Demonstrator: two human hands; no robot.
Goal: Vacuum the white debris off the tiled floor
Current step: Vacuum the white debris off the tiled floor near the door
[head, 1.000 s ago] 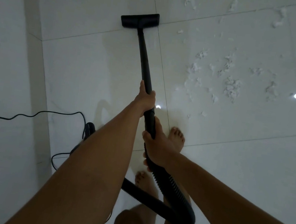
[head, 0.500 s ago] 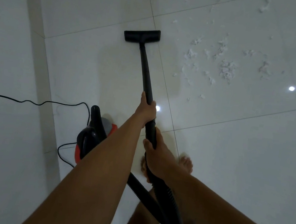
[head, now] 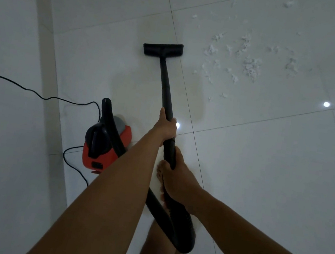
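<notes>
Moved: floor head (head: 163, 49) now sits nearer than a second ago, drawn back across the tile joint; red canister (head: 106, 146) has come fully into view at the left.
Floor head: flat on the tiled floor (head: 264, 161), left of the scraps and apart from them.
White debris (head: 251, 67): scattered at the far right, with more along the far edge.
Left hand (head: 166, 127): fingers wrapped round the black wand (head: 166, 88), farther along it.
Right hand (head: 176, 181): fingers curled round the wand's near end, where the ribbed hose (head: 181, 224) begins.
Hose: loops near, then runs left to the canister.
Cord (head: 38, 95): trails left from the canister.
</notes>
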